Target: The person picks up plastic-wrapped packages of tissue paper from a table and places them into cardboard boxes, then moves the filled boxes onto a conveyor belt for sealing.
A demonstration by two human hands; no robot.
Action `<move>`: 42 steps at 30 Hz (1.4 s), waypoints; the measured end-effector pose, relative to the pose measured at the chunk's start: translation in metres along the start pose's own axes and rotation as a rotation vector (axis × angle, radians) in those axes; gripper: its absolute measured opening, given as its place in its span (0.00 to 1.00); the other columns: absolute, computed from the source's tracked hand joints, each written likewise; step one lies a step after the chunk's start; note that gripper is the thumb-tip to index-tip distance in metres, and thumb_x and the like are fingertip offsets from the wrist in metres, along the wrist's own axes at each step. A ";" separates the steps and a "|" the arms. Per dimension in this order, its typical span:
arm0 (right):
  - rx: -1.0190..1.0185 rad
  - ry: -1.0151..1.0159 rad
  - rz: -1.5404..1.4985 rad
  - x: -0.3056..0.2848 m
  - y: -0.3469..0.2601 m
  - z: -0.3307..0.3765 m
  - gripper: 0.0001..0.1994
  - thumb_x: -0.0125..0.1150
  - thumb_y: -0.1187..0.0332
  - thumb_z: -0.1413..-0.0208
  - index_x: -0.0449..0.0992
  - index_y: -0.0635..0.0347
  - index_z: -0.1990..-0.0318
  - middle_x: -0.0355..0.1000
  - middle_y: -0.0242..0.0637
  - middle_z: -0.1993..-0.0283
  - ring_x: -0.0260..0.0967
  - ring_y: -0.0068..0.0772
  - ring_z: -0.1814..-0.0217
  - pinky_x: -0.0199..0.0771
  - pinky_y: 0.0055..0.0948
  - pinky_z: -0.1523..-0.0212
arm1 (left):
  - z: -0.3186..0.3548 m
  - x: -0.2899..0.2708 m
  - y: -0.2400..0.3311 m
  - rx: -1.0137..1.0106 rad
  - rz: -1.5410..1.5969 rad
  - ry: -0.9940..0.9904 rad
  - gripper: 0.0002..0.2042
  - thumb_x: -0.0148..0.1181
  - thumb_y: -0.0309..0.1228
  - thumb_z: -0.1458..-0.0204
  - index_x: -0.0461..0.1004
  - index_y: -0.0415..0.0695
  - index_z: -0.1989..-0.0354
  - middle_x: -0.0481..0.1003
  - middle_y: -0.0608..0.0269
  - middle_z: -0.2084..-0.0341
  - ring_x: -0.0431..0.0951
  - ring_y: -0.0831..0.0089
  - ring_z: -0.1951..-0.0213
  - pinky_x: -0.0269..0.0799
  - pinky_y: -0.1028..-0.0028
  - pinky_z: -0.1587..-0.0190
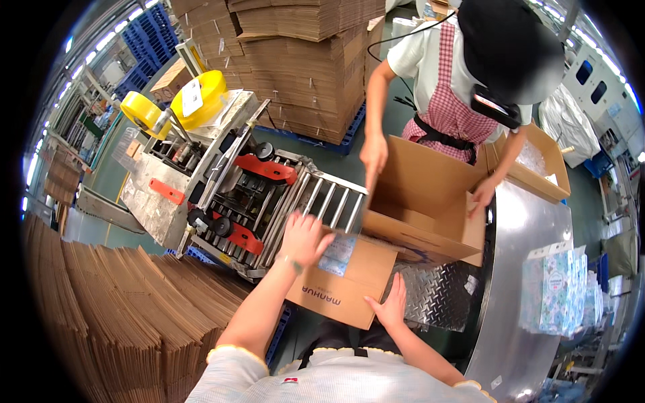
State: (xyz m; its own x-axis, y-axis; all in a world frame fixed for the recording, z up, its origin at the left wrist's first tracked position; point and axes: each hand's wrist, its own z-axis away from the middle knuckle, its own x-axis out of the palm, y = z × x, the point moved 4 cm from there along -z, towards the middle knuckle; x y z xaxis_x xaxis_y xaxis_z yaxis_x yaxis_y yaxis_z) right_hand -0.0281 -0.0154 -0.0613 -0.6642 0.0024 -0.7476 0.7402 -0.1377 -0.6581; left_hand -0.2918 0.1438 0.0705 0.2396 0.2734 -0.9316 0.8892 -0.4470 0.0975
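A brown cardboard box (359, 276) stands in front of me, beside the end of the roller conveyor, with a blue-and-white label and dark print on its visible side. My left hand (306, 236) is at its far left corner, fingers spread and thumb toward the label. At the right edge, my right hand (390, 303) rests against the cardboard with its fingers stretched out and thumb apart. Directly beyond stands a larger open carton (423, 174), its flaps up and inside visible. A co-worker's two hands (374, 158) are on that carton's sides.
To the left stands a carton-taping machine (222, 181) with yellow tape rolls (199, 99). Flattened cartons (134, 302) stand near left; more cardboard (302, 74) is stacked behind. A metal table (517, 269) at right carries blue-and-white packs (551, 292). Diamond-plate metal (433, 295) lies beside the box.
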 end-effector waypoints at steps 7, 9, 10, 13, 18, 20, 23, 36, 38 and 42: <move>0.141 0.008 -0.435 0.008 0.000 -0.017 0.52 0.74 0.57 0.48 0.44 0.67 0.25 0.50 0.58 0.25 0.49 0.54 0.23 0.54 0.44 0.26 | 0.112 0.056 -0.027 -0.115 -0.052 -0.376 0.27 0.53 0.45 0.38 0.67 0.47 0.33 0.66 0.41 0.36 0.65 0.48 0.34 0.52 0.57 0.27; 0.282 -0.016 -0.770 0.034 0.005 -0.029 0.45 0.66 0.56 0.39 0.44 0.67 0.25 0.53 0.56 0.26 0.52 0.49 0.24 0.55 0.42 0.28 | 0.106 0.067 -0.056 -0.365 -0.027 -0.258 0.25 0.50 0.43 0.36 0.65 0.52 0.31 0.64 0.42 0.35 0.66 0.46 0.36 0.59 0.57 0.30; 0.353 0.019 -0.789 0.047 0.008 -0.029 0.42 0.60 0.55 0.35 0.44 0.66 0.25 0.54 0.55 0.27 0.54 0.47 0.25 0.56 0.40 0.28 | 0.103 0.082 -0.068 -0.486 0.150 -0.262 0.26 0.50 0.43 0.36 0.64 0.50 0.31 0.65 0.42 0.35 0.67 0.45 0.36 0.61 0.57 0.32; 0.534 0.135 -0.833 0.073 0.034 -0.010 0.38 0.51 0.50 0.30 0.43 0.65 0.24 0.54 0.53 0.26 0.57 0.45 0.27 0.58 0.39 0.29 | 0.069 0.104 -0.078 -0.525 0.428 -0.267 0.27 0.51 0.41 0.36 0.60 0.47 0.30 0.67 0.41 0.39 0.71 0.43 0.41 0.68 0.57 0.37; 0.672 0.313 -1.058 0.081 -0.032 -0.021 0.38 0.49 0.51 0.29 0.42 0.65 0.24 0.52 0.53 0.26 0.57 0.44 0.27 0.60 0.40 0.30 | 0.001 0.134 -0.107 -0.297 0.415 -0.238 0.27 0.54 0.42 0.37 0.62 0.47 0.31 0.66 0.44 0.37 0.69 0.46 0.40 0.66 0.56 0.36; 0.692 0.405 -1.067 0.106 -0.059 -0.043 0.37 0.48 0.51 0.28 0.42 0.67 0.25 0.52 0.55 0.27 0.59 0.46 0.29 0.62 0.41 0.31 | -0.023 0.125 -0.130 -0.261 0.168 -0.201 0.26 0.53 0.44 0.36 0.63 0.50 0.31 0.61 0.49 0.31 0.62 0.51 0.32 0.57 0.53 0.31; 0.525 0.357 -0.905 0.142 -0.080 -0.111 0.35 0.48 0.52 0.28 0.47 0.70 0.27 0.55 0.57 0.28 0.60 0.49 0.30 0.63 0.42 0.33 | -0.029 0.126 -0.167 -0.257 0.060 -0.167 0.31 0.49 0.51 0.36 0.60 0.49 0.29 0.55 0.48 0.27 0.52 0.53 0.26 0.45 0.50 0.26; 0.073 0.207 -0.389 0.243 -0.219 -0.254 0.31 0.46 0.61 0.29 0.49 0.77 0.29 0.61 0.70 0.33 0.64 0.65 0.34 0.66 0.48 0.35 | 0.037 0.095 -0.278 -0.547 -0.018 -0.199 0.40 0.50 0.54 0.38 0.53 0.36 0.27 0.54 0.48 0.26 0.48 0.57 0.24 0.39 0.48 0.25; 0.106 0.203 -0.391 0.250 -0.236 -0.265 0.31 0.45 0.61 0.29 0.48 0.77 0.28 0.60 0.71 0.33 0.64 0.66 0.34 0.66 0.48 0.36 | 0.039 0.070 -0.248 -0.547 -0.050 -0.178 0.39 0.52 0.53 0.38 0.53 0.36 0.27 0.55 0.48 0.27 0.49 0.56 0.24 0.38 0.47 0.25; 0.043 -0.287 -0.195 0.230 -0.257 -0.297 0.32 0.46 0.63 0.32 0.47 0.72 0.27 0.69 0.67 0.40 0.67 0.63 0.36 0.69 0.49 0.38 | 0.085 -0.010 -0.157 -0.510 0.183 0.044 0.37 0.58 0.46 0.41 0.56 0.37 0.28 0.59 0.49 0.29 0.53 0.54 0.26 0.41 0.47 0.26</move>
State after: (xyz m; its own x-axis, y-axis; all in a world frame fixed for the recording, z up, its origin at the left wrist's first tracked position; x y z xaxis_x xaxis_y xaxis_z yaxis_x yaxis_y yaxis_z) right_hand -0.3401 0.3150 -0.0913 -0.7996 -0.2449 -0.5483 0.5954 -0.2036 -0.7772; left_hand -0.4665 0.1388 0.0347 0.4144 0.2702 -0.8691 0.9052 -0.0235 0.4243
